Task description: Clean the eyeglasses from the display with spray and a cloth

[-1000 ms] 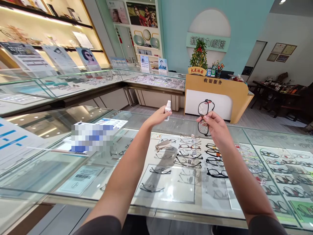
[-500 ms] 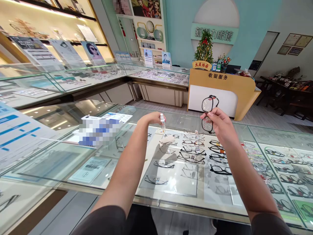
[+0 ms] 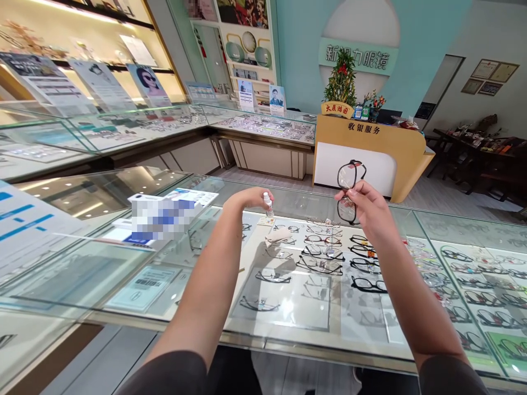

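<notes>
"What are we holding?"

"Our right hand (image 3: 368, 205) is pinching the glasses (image 3: 347, 176) on end above the worktop (image 3: 296, 344); our left hand (image 3: 252, 198) is clasping the white bottle (image 3: 268, 202)."

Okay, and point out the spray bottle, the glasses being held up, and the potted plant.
Spray bottle (image 3: 268, 203): head view, its white body.
Glasses (image 3: 353, 163): head view, upper rim.
Plant (image 3: 341, 79): head view, its leaves.

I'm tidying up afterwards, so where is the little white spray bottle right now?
In the head view, the spray bottle is at the left hand's fingers, above the glass counter's far part.
</notes>
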Action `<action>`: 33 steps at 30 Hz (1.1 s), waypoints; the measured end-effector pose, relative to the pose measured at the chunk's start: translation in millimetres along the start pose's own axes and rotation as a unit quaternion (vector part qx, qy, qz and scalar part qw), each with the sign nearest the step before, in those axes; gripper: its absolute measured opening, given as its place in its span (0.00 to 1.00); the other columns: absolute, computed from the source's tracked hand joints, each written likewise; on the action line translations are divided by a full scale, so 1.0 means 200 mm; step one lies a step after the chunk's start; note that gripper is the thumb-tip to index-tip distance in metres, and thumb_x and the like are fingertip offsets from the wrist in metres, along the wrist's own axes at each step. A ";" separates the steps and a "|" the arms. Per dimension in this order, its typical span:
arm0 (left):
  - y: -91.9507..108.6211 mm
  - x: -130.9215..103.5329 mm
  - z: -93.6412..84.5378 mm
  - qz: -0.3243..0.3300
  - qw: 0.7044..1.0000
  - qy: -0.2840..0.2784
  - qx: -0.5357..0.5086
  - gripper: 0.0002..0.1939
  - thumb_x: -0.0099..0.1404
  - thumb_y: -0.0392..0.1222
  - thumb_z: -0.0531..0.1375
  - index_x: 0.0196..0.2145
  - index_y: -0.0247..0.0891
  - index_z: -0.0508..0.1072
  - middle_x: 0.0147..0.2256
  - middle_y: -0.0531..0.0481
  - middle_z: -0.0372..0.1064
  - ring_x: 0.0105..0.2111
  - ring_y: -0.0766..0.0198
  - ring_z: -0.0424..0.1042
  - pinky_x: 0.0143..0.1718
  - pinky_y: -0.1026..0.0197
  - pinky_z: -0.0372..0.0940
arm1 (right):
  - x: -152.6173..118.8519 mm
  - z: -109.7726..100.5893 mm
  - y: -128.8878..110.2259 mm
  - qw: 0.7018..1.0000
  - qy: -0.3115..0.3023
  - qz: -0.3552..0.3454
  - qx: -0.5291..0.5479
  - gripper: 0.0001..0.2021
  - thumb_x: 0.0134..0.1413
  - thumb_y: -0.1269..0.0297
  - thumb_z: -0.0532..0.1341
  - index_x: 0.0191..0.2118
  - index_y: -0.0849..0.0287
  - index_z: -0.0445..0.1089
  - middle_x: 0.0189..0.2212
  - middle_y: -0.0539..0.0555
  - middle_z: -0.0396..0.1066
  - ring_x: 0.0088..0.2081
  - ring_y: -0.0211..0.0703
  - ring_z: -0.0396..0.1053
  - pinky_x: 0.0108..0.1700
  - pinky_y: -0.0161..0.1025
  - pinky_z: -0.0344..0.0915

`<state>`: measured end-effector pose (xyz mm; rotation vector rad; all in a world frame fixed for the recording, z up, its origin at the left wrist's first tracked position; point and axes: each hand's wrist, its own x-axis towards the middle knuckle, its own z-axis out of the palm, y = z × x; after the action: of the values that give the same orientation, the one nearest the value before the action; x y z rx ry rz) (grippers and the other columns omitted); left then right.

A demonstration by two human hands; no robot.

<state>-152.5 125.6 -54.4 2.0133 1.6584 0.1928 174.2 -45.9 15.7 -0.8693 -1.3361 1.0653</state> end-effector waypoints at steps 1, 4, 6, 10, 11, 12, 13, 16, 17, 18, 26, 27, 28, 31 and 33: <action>0.00 0.00 0.00 -0.003 1.000 0.005 0.005 0.24 0.42 0.48 0.70 0.39 0.43 0.79 0.36 0.50 0.81 0.39 0.51 0.79 0.38 0.60 0.68 | 0.00 0.00 0.00 1.000 0.001 0.001 -0.001 0.21 0.53 0.44 0.74 0.31 0.49 0.64 0.33 0.51 0.80 0.41 0.48 0.70 0.50 0.47 0.66; 0.02 -0.03 -0.02 -0.015 0.999 0.025 0.018 0.34 0.46 0.54 0.71 0.51 0.42 0.77 0.48 0.43 0.81 0.48 0.46 0.79 0.46 0.57 0.72 | 0.00 0.00 0.00 1.000 0.005 0.005 -0.011 0.22 0.53 0.43 0.74 0.31 0.49 0.64 0.35 0.52 0.81 0.42 0.49 0.71 0.49 0.47 0.66; 0.04 -0.06 -0.04 -0.026 0.998 0.056 0.030 0.46 0.48 0.56 0.71 0.63 0.41 0.68 0.59 0.36 0.74 0.59 0.39 0.74 0.57 0.50 0.70 | 0.00 0.00 0.01 1.000 0.008 0.005 -0.013 0.22 0.53 0.43 0.73 0.31 0.50 0.64 0.36 0.52 0.82 0.43 0.49 0.72 0.49 0.47 0.67; 0.15 -0.18 -0.11 -0.033 0.982 0.163 0.095 0.49 0.53 0.54 0.70 0.68 0.42 0.60 0.66 0.32 0.63 0.68 0.33 0.61 0.67 0.38 0.60 | 0.02 -0.02 0.02 1.000 0.008 -0.002 -0.018 0.22 0.54 0.43 0.73 0.32 0.50 0.64 0.37 0.52 0.82 0.42 0.48 0.73 0.49 0.47 0.67; 0.18 -0.21 -0.12 -0.014 0.979 0.171 0.107 0.42 0.55 0.52 0.69 0.65 0.43 0.64 0.64 0.35 0.66 0.66 0.35 0.64 0.66 0.40 0.62 | 0.02 -0.02 0.02 1.000 0.009 -0.007 -0.019 0.22 0.54 0.43 0.73 0.32 0.50 0.64 0.37 0.52 0.82 0.42 0.48 0.73 0.49 0.47 0.67; 0.22 -0.25 -0.12 0.015 0.980 0.162 0.112 0.35 0.57 0.51 0.68 0.60 0.44 0.68 0.59 0.38 0.70 0.62 0.39 0.68 0.63 0.44 0.64 | 0.03 -0.03 0.03 1.000 0.012 -0.012 -0.021 0.22 0.54 0.43 0.74 0.32 0.50 0.64 0.36 0.52 0.81 0.42 0.48 0.73 0.50 0.47 0.68; 0.25 -0.27 -0.12 0.040 0.985 0.130 0.109 0.27 0.58 0.49 0.66 0.55 0.44 0.72 0.54 0.42 0.74 0.57 0.43 0.72 0.58 0.49 0.67 | 0.03 -0.03 0.03 0.999 0.017 -0.017 -0.022 0.22 0.54 0.43 0.74 0.31 0.50 0.64 0.36 0.51 0.81 0.42 0.47 0.73 0.50 0.47 0.68; 0.33 -0.30 -0.03 0.054 0.994 -0.010 0.092 0.12 0.57 0.48 0.66 0.39 0.44 0.79 0.38 0.48 0.79 0.40 0.52 0.76 0.40 0.58 0.66 | 0.05 -0.05 0.03 0.999 0.034 -0.032 -0.026 0.23 0.52 0.42 0.75 0.31 0.50 0.65 0.34 0.51 0.81 0.41 0.47 0.73 0.50 0.47 0.68; 0.35 -0.29 0.02 0.043 0.994 -0.037 0.094 0.11 0.54 0.47 0.68 0.35 0.43 0.80 0.34 0.49 0.79 0.37 0.53 0.76 0.37 0.59 0.64 | 0.05 -0.05 0.03 0.998 0.039 -0.036 -0.028 0.23 0.51 0.42 0.75 0.31 0.50 0.65 0.34 0.51 0.81 0.41 0.47 0.74 0.50 0.47 0.68; 0.35 -0.28 0.07 0.032 0.993 -0.052 0.097 0.10 0.51 0.47 0.70 0.32 0.43 0.80 0.32 0.49 0.79 0.36 0.53 0.76 0.36 0.59 0.64 | 0.05 -0.05 0.04 0.998 0.043 -0.039 -0.031 0.24 0.51 0.41 0.75 0.30 0.50 0.65 0.33 0.51 0.80 0.41 0.47 0.74 0.51 0.47 0.68; 0.21 -0.24 0.33 -0.003 0.996 -0.062 0.058 0.12 0.37 0.40 0.74 0.21 0.42 0.77 0.30 0.46 0.81 0.35 0.52 0.75 0.37 0.59 0.64 | 0.00 -0.02 0.05 0.997 0.051 -0.026 -0.054 0.24 0.51 0.40 0.74 0.29 0.50 0.63 0.33 0.51 0.80 0.41 0.46 0.73 0.49 0.46 0.67; 0.19 -0.25 0.32 -0.001 0.997 -0.062 0.041 0.11 0.38 0.41 0.74 0.21 0.42 0.77 0.29 0.47 0.80 0.35 0.52 0.75 0.37 0.59 0.63 | -0.02 -0.02 0.05 0.997 0.050 -0.026 -0.058 0.24 0.51 0.40 0.74 0.29 0.51 0.63 0.33 0.51 0.80 0.41 0.45 0.72 0.48 0.45 0.66; 0.18 -0.26 0.31 0.001 0.998 -0.062 0.023 0.11 0.38 0.42 0.74 0.20 0.42 0.77 0.28 0.47 0.79 0.35 0.52 0.74 0.37 0.58 0.62 | -0.03 -0.02 0.06 0.997 0.049 -0.025 -0.059 0.25 0.51 0.40 0.75 0.29 0.51 0.63 0.33 0.51 0.79 0.41 0.45 0.72 0.48 0.45 0.66; 0.14 -0.28 0.27 0.005 0.997 -0.055 -0.049 0.13 0.38 0.44 0.76 0.18 0.42 0.76 0.23 0.48 0.74 0.34 0.52 0.72 0.36 0.58 0.60 | -0.08 -0.03 0.11 0.998 0.053 -0.015 -0.044 0.25 0.50 0.40 0.75 0.30 0.51 0.64 0.32 0.50 0.80 0.38 0.43 0.71 0.46 0.44 0.67; 0.13 -0.30 0.24 0.009 0.993 -0.041 -0.115 0.14 0.39 0.46 0.76 0.18 0.41 0.75 0.22 0.49 0.71 0.33 0.54 0.70 0.36 0.58 0.59 | -0.11 -0.04 0.16 0.997 0.067 -0.004 -0.022 0.26 0.47 0.39 0.77 0.29 0.51 0.64 0.31 0.50 0.80 0.36 0.42 0.70 0.43 0.42 0.66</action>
<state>-123.5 51.7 -70.6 1.8407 1.4949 0.2907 180.6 -55.7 -21.5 -0.9514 -1.2536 0.9565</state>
